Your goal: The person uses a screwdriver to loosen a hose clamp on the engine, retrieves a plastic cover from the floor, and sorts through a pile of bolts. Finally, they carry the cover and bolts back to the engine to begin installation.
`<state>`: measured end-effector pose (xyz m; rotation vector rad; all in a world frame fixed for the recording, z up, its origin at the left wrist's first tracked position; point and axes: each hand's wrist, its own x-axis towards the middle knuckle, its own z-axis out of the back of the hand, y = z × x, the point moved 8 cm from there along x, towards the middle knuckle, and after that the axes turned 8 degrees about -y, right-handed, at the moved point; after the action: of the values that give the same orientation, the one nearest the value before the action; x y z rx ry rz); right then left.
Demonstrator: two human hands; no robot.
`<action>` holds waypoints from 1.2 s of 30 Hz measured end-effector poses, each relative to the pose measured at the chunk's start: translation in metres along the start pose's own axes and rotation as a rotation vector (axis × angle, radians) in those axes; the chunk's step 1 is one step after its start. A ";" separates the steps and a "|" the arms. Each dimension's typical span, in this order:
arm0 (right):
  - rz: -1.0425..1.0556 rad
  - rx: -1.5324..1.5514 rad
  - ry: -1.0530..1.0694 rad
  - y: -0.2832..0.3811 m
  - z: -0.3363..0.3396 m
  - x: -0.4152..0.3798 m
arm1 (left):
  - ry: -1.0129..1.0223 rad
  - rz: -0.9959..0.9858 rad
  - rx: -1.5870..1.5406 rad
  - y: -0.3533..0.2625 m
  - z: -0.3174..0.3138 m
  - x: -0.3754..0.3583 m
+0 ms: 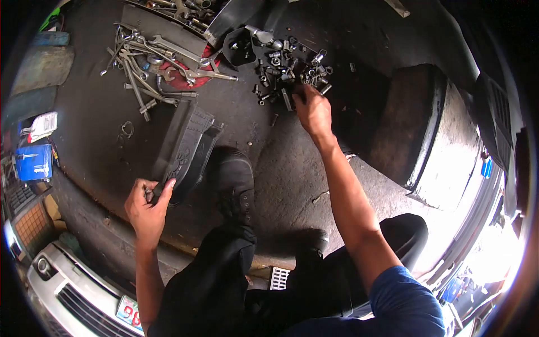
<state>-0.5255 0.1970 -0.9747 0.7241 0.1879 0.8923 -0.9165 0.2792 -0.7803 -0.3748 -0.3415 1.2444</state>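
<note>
My left hand point(147, 205) grips the near end of a long black plastic tool tray point(188, 140) with moulded recesses, tilted above the floor. A small dark piece shows between its fingers, too small to name. My right hand point(314, 112) reaches down to a scattered pile of metal sockets point(273, 71), its fingers bent together at the pile's near edge. Whatever those fingers hold, if anything, is hidden. One longer socket point(287, 99) lies just left of the fingertips. To the left of the pile are several combination wrenches point(146, 62), heaped partly over a red round object point(184, 76).
A dark open container point(240, 48) stands beside the sockets. More tools lie in a metal box point(168, 28) at the back. A large worn block point(421, 135) is on the right. My boot point(233, 174) is near the tray. A white car point(78, 292) stands lower left.
</note>
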 end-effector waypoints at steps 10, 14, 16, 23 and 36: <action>-0.874 1.259 0.393 -0.017 -0.028 -0.076 | -0.013 -0.020 0.012 -0.001 0.000 0.003; -0.853 1.386 0.433 -0.008 -0.032 -0.082 | -0.010 -0.006 0.006 -0.002 0.000 0.004; -0.862 1.361 0.443 -0.006 -0.032 -0.085 | -0.003 0.006 0.000 0.000 -0.002 0.004; -0.872 1.389 0.455 -0.005 -0.036 -0.091 | -0.012 0.000 -0.014 0.002 -0.002 0.005; -1.049 1.586 0.363 -0.004 -0.044 -0.097 | -0.003 0.018 0.020 0.002 -0.001 0.004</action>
<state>-0.6032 0.1427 -1.0242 1.6381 1.5468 -0.3539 -0.9165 0.2838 -0.7814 -0.3599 -0.3286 1.2654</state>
